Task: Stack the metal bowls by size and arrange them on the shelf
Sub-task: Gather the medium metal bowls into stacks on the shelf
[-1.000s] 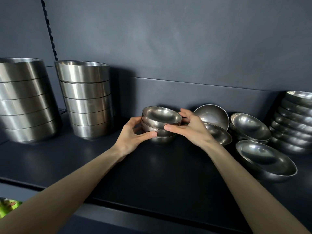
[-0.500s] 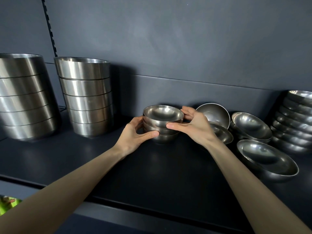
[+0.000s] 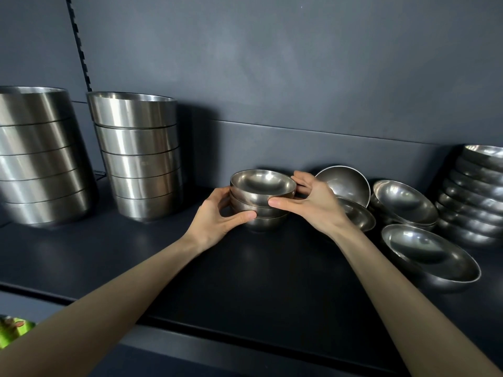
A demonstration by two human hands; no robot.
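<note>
A stack of three small metal bowls (image 3: 262, 198) stands on the dark shelf (image 3: 245, 281), near the back wall. My left hand (image 3: 215, 216) grips the stack's lower left side, thumb on the front. My right hand (image 3: 313, 202) holds the top bowl from the right, thumb on the front rim, fingers behind it. Behind my right hand one bowl (image 3: 344, 182) leans tilted on another (image 3: 356, 214). Further right sit a short stack of shallow bowls (image 3: 402, 202) and a single wide shallow bowl (image 3: 430, 254).
Two tall stacks of large straight-sided bowls stand at the left, one (image 3: 138, 156) beside the other (image 3: 38, 159). A stack of several shallow bowls (image 3: 476, 194) sits at the far right. The shelf's front edge (image 3: 217, 330) runs below my forearms.
The small stack and both hands have shifted slightly toward the back wall. My grip on it looks the same.
</note>
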